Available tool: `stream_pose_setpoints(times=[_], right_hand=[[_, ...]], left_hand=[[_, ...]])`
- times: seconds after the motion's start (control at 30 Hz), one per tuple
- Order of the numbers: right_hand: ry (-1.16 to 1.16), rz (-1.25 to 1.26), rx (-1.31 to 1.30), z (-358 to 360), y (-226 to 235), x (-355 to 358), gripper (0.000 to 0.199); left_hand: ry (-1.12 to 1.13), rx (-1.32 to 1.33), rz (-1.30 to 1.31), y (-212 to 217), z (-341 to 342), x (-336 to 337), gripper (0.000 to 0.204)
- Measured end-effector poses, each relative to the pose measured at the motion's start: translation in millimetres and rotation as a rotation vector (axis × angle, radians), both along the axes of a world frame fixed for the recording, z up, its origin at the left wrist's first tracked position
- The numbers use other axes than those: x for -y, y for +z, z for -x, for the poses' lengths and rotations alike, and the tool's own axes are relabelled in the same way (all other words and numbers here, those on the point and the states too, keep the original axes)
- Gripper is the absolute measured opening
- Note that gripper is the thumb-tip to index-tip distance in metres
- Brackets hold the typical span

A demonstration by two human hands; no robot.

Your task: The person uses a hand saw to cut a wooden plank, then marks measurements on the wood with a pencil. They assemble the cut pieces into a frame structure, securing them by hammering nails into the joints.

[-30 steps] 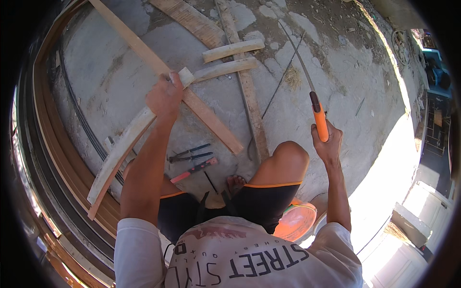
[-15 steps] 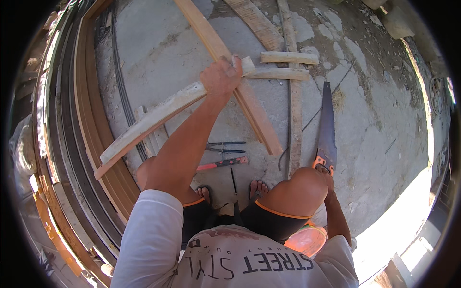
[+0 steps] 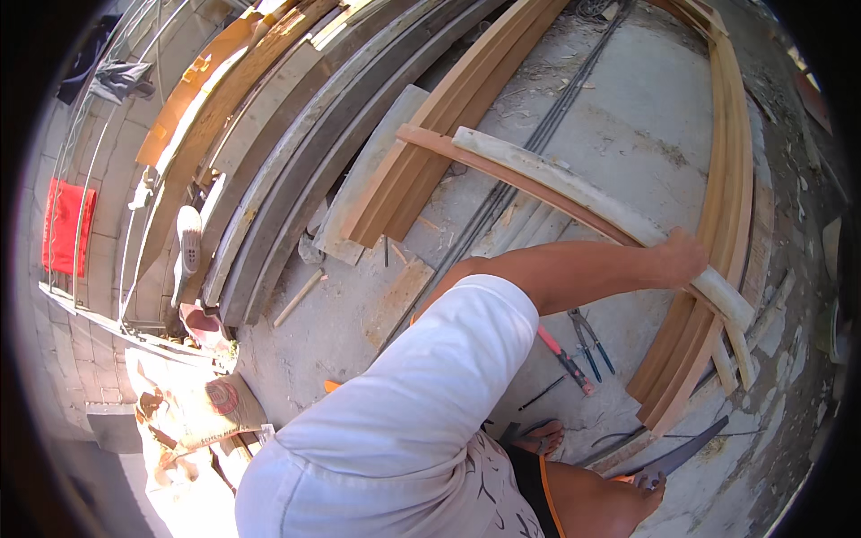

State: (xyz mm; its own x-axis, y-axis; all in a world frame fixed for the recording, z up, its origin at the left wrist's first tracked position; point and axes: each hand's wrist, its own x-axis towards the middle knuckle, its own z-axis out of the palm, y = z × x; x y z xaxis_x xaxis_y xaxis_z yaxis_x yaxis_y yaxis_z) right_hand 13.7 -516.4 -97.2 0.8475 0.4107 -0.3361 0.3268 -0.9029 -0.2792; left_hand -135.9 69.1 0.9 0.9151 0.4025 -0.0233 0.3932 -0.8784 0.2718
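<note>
A pale, weathered wooden board (image 3: 574,186) lies across two groups of long brown timbers, its near end past the right-hand timbers (image 3: 728,152). My left hand (image 3: 679,258) is wrapped over the board near that end. Alongside it runs a thinner reddish-brown strip (image 3: 448,148), which sticks out beyond the board over the left-hand timbers (image 3: 395,193). At the lower right, beside my knee, my right hand (image 3: 653,493) grips the orange handle of a handsaw. The dark saw blade (image 3: 691,448) points away to the upper right, just above the ground.
Pincers (image 3: 592,345) and a red-and-black tool (image 3: 567,363) lie on the concrete near my foot. Thin dark rods (image 3: 529,148) run between the timbers. Grey beams (image 3: 314,152) curve along the left, with a paper sack (image 3: 220,412) and red cloth (image 3: 69,229) beyond.
The view has swung to the left, bringing the grey beams and sack into sight. The pale board now sits offset along the reddish-brown strip. Both hands keep their holds.
</note>
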Motion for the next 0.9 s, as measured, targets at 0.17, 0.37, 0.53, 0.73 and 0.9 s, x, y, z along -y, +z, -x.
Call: stream_pose_setpoints(times=[0.17, 0.37, 0.53, 0.73, 0.9], right_hand=[[0.373, -0.063, 0.336, -51, 78, -113, 0.049], [0.440, -0.256, 0.481, -77, 139, -221, 0.045], [0.611, -0.244, 0.358, 11, 165, -297, 0.051], [0.704, -0.133, 0.254, 41, 141, -310, 0.049], [0.699, -0.066, 0.213, 63, 138, -323, 0.047]], left_hand=[[0.116, 0.058, -0.280, 121, 24, -1, 0.028], [0.443, 0.339, -0.464, 223, 216, -71, 0.026], [0.985, 0.162, -0.341, 236, 502, -81, 0.066], [1.334, 0.041, -0.063, 88, 732, -13, 0.080], [1.507, -0.105, 0.204, -33, 817, 91, 0.077]])
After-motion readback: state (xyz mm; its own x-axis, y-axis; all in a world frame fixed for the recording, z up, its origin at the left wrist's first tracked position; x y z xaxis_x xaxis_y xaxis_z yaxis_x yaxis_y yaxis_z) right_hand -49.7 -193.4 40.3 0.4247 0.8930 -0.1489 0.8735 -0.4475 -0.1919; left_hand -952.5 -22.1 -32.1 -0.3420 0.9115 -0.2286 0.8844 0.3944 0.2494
